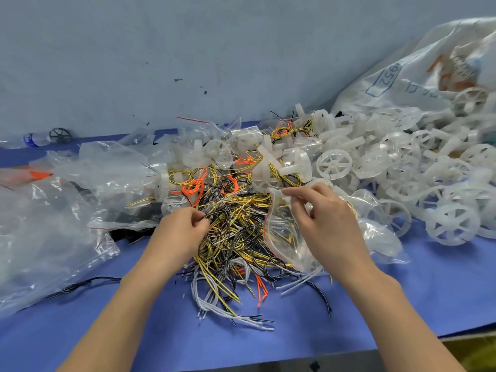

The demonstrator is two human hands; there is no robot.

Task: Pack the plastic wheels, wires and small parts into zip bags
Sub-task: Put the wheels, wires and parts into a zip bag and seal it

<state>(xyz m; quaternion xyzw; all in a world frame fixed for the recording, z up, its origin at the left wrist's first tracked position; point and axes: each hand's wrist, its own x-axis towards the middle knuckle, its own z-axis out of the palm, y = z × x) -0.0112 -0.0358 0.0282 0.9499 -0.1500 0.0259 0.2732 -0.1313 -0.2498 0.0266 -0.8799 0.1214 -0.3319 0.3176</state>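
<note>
A tangled heap of yellow, black, white and orange wires point(236, 229) lies on the blue table point(268, 342) in front of me. My left hand point(182, 232) has its fingers curled into the left side of the heap, pinching wires. My right hand point(322, 218) pinches the mouth of a small clear zip bag point(281, 237) with a red seal line, held open over the wires. White plastic wheels point(334, 163) are heaped behind and to the right.
Clear plastic bags point(53, 232) lie piled at the left. A large white sack point(418, 73) spills wheels at the back right. A dark wheel point(60, 135) sits at the far left by the wall. The table's front edge runs along the bottom.
</note>
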